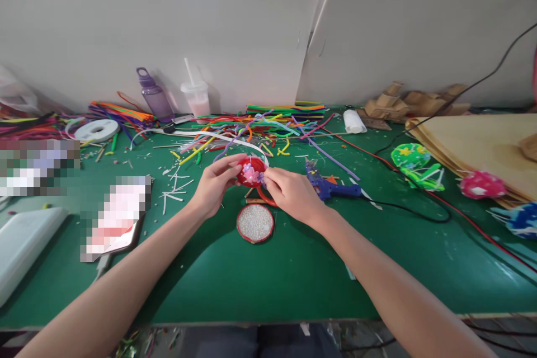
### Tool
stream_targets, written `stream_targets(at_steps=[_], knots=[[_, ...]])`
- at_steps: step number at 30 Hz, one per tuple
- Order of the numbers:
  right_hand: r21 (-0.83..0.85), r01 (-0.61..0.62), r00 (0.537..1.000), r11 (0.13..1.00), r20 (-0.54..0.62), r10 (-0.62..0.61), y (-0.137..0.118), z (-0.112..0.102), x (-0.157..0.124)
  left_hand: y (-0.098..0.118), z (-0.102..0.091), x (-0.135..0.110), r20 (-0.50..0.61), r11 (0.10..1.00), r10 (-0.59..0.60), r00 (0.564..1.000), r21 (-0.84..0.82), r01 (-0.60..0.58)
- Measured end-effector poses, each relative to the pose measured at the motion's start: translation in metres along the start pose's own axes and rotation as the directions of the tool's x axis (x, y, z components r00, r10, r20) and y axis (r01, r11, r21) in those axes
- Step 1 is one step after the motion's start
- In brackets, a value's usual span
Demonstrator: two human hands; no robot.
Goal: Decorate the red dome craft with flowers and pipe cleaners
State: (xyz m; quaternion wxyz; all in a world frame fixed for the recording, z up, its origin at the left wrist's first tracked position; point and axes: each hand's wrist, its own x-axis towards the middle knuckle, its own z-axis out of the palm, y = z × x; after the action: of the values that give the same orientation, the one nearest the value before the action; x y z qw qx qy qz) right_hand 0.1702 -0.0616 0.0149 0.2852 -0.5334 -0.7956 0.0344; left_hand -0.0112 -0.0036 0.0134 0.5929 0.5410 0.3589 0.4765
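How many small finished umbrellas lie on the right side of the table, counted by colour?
Green umbrella: 1
Pink umbrella: 1
Blue umbrella: 1
Total: 3
The red piece held by the left hand and right hand is not counted.

The felt-covered surface [251,279] was green; the round fuzzy ornament [250,171] red with pink flowers; the plastic glue gun [329,186] blue.
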Motion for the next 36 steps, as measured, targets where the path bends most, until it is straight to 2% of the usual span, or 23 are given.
stream_targets(at_steps=[7, 11, 16, 20, 25, 31, 36], knots=[[-0.014, -0.008, 1.0, 1.0, -0.013, 0.008, 0.0019, 0.0008, -0.0004, 0.0001, 0.0017, -0.0011, 0.0, 1.0, 0.0, 1.0, 0.028, 0.0], [0.015, -0.051, 0.998, 0.999, -0.041, 0.052, 0.0009, 0.0013, 0.0, -0.0002, 0.0023, -0.001, -0.006, 1.0, -0.009, 1.0, 0.025, 0.009], [0.13, -0.121, 0.988, 0.984, -0.084, 0.132, 0.0022, 0.0025, 0.0014, 0.0005, 0.0032, -0.0018, -0.002, 1.0, -0.02, 1.0, 0.018, 0.02], [0.233, -0.098, 0.984, 0.967, -0.123, 0.13, 0.0051, 0.0033, 0.0019, 0.0005, 0.0028, -0.0021, -0.001, 0.999, -0.038, 0.999, 0.009, 0.038], [0.282, -0.07, 0.976, 0.957, -0.18, 0.125, 0.0069, 0.0041, 0.0028, 0.0002, 0.0012, -0.0015, 0.022, 0.999, -0.054, 0.998, 0.003, 0.054], [0.434, -0.098, 0.969, 0.896, -0.162, 0.185, 0.0078, 0.0024, 0.0042, 0.0009, 0.0013, -0.0015, 0.026, 0.998, -0.058, 0.998, -0.01, 0.059], [0.449, -0.109, 0.961, 0.887, -0.181, 0.21, 0.0078, 0.0004, 0.0039, 0.0008, 0.0002, -0.0013, 0.025, 0.998, -0.055, 0.998, -0.013, 0.055]])
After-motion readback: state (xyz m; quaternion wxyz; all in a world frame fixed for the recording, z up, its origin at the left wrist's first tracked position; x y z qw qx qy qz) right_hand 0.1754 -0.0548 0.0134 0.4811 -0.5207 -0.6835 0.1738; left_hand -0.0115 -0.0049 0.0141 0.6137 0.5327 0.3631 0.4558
